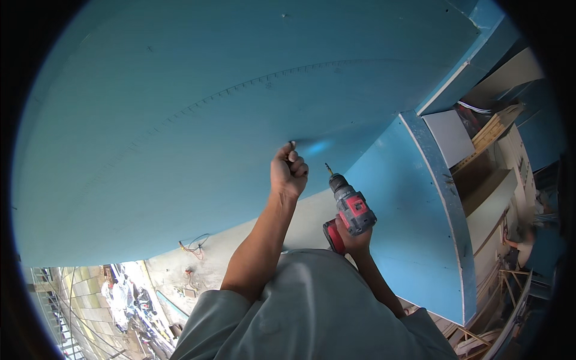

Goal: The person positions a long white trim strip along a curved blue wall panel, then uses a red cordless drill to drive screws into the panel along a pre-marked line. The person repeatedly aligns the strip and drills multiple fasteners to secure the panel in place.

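Observation:
My right hand (pixel 357 238) is wrapped round the handle of a red and grey cordless drill (pixel 355 210). The drill's thin bit points up toward a large blue board (pixel 198 144), with its tip apart from the surface. A patch of bluish light falls on the board just above the bit. Raised close to the same board, to the left of the drill, my left hand (pixel 289 171) is closed in a pinch. A tiny dark thing shows at its fingertips, too small to name.
A curved line of short pencil marks crosses the board above my hands. At right stands a blue panel (pixel 402 222) with a curved pale edge, beside wooden pieces (pixel 489 138). Loose wires (pixel 195 246) stick out of the beige wall. Clutter (pixel 129 303) lies at lower left.

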A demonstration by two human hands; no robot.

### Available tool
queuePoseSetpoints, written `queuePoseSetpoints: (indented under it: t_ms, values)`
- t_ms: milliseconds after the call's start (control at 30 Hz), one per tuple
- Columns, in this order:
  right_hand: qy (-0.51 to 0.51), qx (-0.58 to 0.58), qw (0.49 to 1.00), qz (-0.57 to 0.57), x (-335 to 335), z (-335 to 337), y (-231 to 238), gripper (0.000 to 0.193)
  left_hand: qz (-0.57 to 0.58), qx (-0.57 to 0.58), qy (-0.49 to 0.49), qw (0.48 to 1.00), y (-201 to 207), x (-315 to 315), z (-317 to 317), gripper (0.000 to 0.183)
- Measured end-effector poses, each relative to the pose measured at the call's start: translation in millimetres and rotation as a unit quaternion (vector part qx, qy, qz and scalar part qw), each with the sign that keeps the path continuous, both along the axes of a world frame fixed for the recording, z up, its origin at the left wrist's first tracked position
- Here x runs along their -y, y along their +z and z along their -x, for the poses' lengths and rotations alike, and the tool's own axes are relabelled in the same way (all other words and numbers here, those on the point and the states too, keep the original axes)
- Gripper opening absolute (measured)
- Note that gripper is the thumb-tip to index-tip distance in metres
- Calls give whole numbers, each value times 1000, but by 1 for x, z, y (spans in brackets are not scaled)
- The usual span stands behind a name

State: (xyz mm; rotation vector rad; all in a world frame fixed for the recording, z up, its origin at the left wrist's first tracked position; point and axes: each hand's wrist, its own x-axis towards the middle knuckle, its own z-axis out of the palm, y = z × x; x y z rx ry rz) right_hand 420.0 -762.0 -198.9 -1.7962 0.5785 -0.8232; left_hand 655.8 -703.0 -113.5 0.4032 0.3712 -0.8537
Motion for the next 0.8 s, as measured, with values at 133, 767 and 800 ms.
queuePoseSetpoints:
  t_ms: [133, 767, 800]
  values:
    - [-37, 2, 992, -122, 4, 18, 9, 33, 115, 19, -24, 993, -15, -1, -4, 19]
    - [8, -53, 998, -35, 18, 55, 41, 32, 11, 180, 11, 983, -34, 25, 47, 26]
    - [11, -38, 998, -39, 15, 53, 49, 31, 3, 162, -16, 987, -38, 21, 55, 26]
